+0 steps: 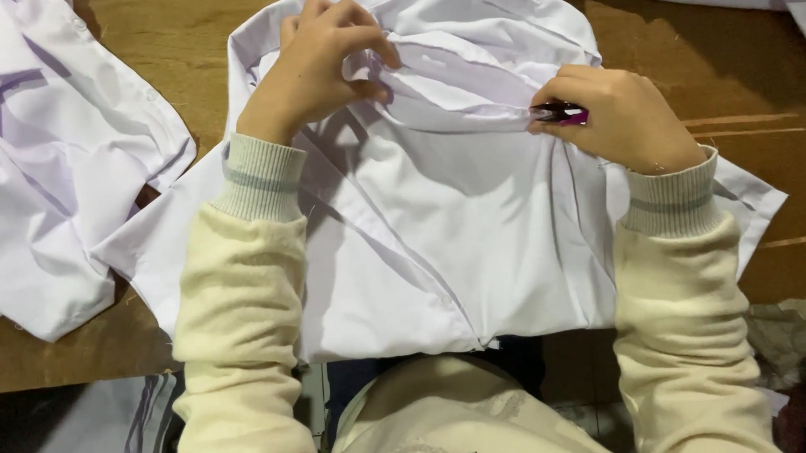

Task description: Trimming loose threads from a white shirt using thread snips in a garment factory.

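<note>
Now both hands pinch the white shirt (439, 206); right hand (625, 120) holds purple snips (564, 113).

A garment workshop: white shirts (439, 206) piled on a cardboard-covered worktable (748, 75).

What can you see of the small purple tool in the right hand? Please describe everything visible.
Only a small part of the purple tool shows; the rest is hidden inside the right hand. It looks like glossy plastic, purple with a dark part, lying roughly level and pointing left. Its tip meets a fold of the white shirt spread on the brown table. What kind of tool it is cannot be told.
</note>
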